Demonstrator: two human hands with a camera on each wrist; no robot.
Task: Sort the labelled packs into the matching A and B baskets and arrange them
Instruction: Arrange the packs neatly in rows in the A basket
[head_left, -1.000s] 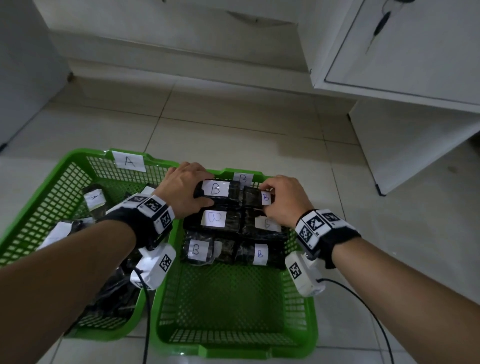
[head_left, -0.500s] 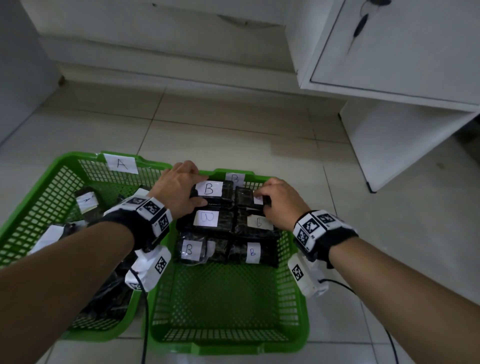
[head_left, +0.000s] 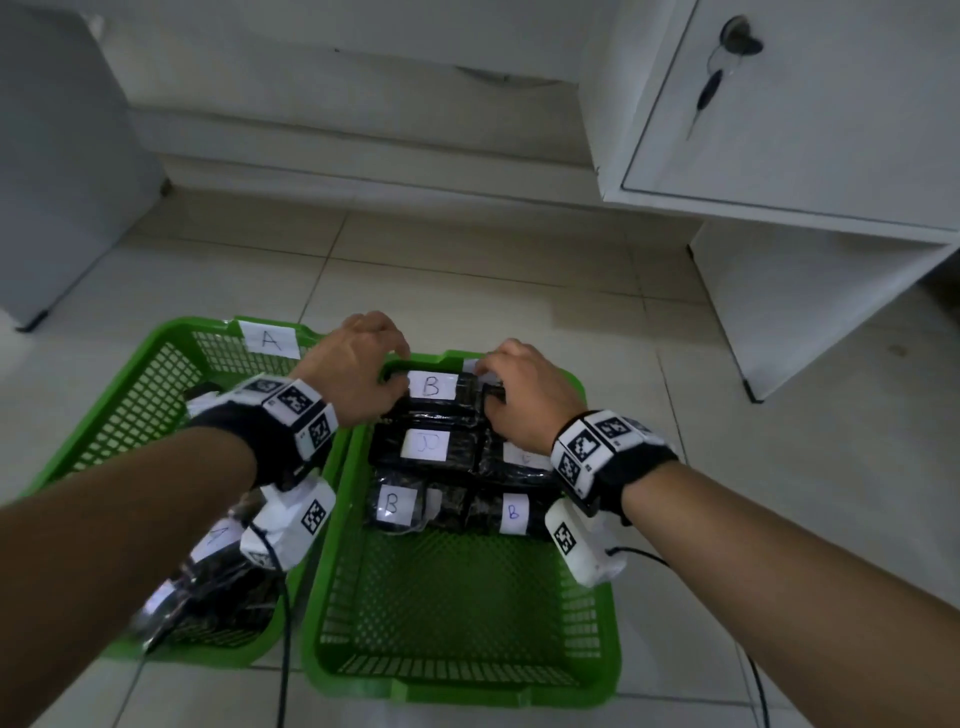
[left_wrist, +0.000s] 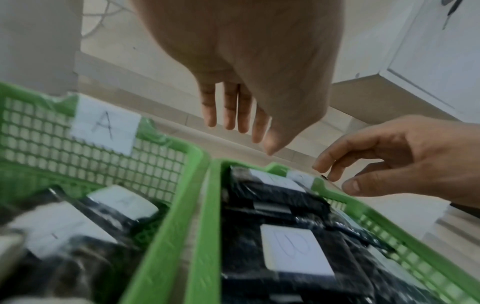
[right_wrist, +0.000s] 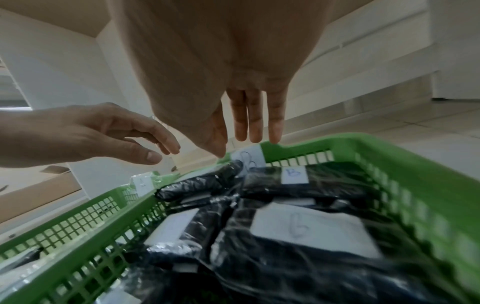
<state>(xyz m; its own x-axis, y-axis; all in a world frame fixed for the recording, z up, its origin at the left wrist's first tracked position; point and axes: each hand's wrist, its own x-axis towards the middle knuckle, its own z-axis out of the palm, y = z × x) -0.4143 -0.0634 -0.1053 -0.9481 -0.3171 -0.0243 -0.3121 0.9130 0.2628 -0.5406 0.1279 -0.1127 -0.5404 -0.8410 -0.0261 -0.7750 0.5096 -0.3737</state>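
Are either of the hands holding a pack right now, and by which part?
Nothing is held: left hand and right hand hang open above the B basket.

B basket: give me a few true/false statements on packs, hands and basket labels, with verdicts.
1. The B basket holds black packs with B labels at its far end. True.
2. The left hand grips a pack. False: its fingers are straight, holding nothing.
3. The right hand is over the B basket's far end. True.
4. The A basket is right of the B basket. False: it is left.
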